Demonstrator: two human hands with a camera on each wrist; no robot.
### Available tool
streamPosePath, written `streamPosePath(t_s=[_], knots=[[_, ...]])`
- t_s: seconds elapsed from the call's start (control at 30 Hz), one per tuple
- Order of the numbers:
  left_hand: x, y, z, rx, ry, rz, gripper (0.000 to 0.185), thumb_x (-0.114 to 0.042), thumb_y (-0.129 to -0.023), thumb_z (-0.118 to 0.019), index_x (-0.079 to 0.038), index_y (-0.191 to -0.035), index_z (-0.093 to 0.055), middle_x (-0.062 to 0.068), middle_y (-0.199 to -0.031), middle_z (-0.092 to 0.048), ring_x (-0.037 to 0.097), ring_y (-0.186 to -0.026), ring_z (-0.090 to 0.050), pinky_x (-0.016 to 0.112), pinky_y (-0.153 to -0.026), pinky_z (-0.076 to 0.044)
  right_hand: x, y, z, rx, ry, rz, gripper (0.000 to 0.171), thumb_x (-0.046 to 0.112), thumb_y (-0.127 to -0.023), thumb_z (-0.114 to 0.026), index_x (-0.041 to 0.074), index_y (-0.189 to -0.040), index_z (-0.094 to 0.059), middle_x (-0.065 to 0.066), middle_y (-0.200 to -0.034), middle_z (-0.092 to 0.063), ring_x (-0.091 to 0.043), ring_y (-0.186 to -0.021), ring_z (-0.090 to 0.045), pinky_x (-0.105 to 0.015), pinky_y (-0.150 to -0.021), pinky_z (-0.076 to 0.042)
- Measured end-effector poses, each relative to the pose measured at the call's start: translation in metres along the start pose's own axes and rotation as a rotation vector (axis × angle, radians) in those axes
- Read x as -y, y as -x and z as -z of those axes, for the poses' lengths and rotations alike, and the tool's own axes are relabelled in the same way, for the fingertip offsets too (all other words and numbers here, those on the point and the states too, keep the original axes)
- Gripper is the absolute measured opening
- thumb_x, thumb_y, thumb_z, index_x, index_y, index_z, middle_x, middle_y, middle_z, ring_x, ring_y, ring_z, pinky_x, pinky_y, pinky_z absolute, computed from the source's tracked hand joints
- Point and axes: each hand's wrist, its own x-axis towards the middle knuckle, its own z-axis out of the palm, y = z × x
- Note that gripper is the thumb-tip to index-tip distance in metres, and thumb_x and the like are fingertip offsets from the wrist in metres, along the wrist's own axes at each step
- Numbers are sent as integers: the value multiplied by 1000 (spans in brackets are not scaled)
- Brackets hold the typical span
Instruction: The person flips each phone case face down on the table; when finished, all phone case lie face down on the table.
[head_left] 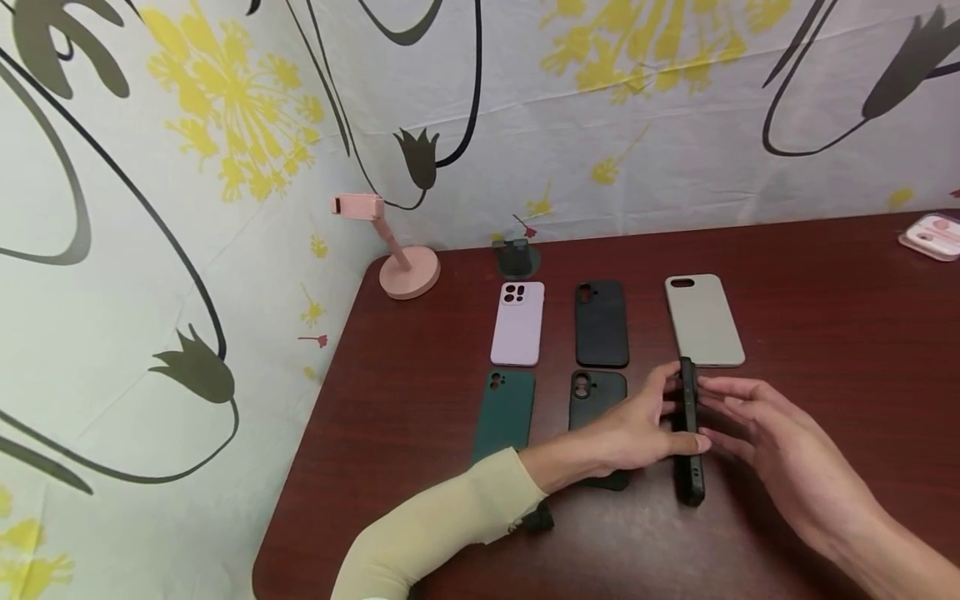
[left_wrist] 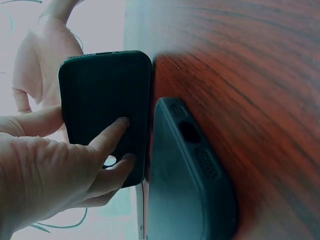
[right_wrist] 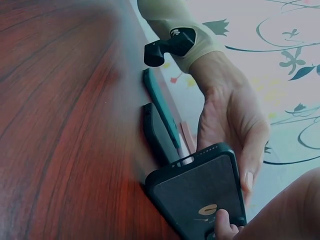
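Observation:
A black phone case (head_left: pixel 687 433) stands on its long edge on the dark red table (head_left: pixel 840 350). My left hand (head_left: pixel 675 417) pinches it, thumb across the near side and fingers flat on its back (left_wrist: pixel 112 132). My right hand (head_left: pixel 720 412) lies on the case's other side with straight fingers; one fingertip (right_wrist: pixel 222 222) touches the case's face (right_wrist: pixel 200 192). Beneath my left hand lies another black case (head_left: pixel 596 396), also seen in the left wrist view (left_wrist: pixel 190 175).
Flat on the table lie a green case (head_left: pixel 504 414), a lilac case (head_left: pixel 517 323), a black case (head_left: pixel 602 323) and a grey case (head_left: pixel 703 321). A pink phone stand (head_left: pixel 397 250) and a small dark stand (head_left: pixel 516 257) stand at the back. A pink box (head_left: pixel 933 236) sits far right.

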Motion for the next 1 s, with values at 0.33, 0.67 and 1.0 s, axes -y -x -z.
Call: streamPosePath(t_s=[0.33, 0.67, 1.0], knots=[[2, 3, 2, -33, 39, -13, 88, 2, -101, -67, -29, -168, -19, 0, -166, -40, 9, -139, -58, 22, -96, -56, -11, 1, 15, 59, 39, -26, 40, 19, -118, -34, 12, -156, -45, 15, -153, -54, 9, -134, -56, -15, -99, -53], [8, 0, 0, -62, 79, 21, 92, 8, -101, -60, -28, -171, -11, 7, -166, -43, 18, -138, -62, 25, -96, -57, -18, 4, 20, 38, -20, 44, 40, 16, -117, -33, 10, -155, -45, 13, -152, -58, 7, -134, -57, -15, -100, -53], [10, -1, -1, -100, 113, -13, 90, 8, -102, -59, -31, -170, -15, 4, -161, -49, 14, -133, -65, 23, -96, -57, -19, 3, 19, -127, -63, -14, 30, 19, -117, -38, 21, -146, -41, 16, -145, -37, 9, -124, -52, -12, -94, -53]])
